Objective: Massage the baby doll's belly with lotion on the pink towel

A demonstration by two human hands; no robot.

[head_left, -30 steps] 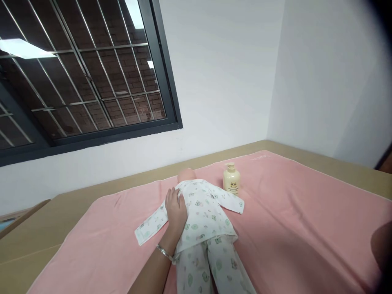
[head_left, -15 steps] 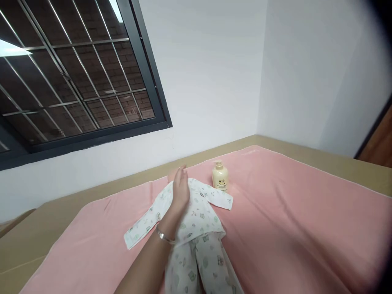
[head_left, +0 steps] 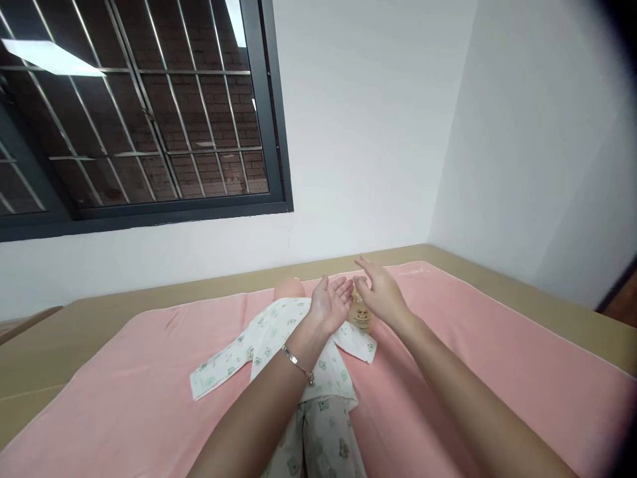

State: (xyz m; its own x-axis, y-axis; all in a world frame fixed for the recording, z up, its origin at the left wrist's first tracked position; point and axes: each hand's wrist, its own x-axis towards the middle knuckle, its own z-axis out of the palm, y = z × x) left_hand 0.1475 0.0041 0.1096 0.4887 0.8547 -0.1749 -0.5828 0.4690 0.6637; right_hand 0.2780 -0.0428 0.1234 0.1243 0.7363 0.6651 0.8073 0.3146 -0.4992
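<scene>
While our right hand (head_left: pixel 381 292) presses the bottle (head_left: pixel 360 315), our left hand (head_left: pixel 331 302) waits cupped, fingers spread, nothing dispensed that we can see; doll (head_left: pixel 298 345) lies dressed.

A large dark-framed window (head_left: pixel 134 113) with metal bars is filling the upper left of the white wall (head_left: pixel 358 133). Behind its glass a brick surface is showing, and a ceiling light is reflecting in it. Below the window a tan platform (head_left: pixel 149 299) is running along the wall, and a pink sheet (head_left: pixel 497 345) is covering it.
</scene>
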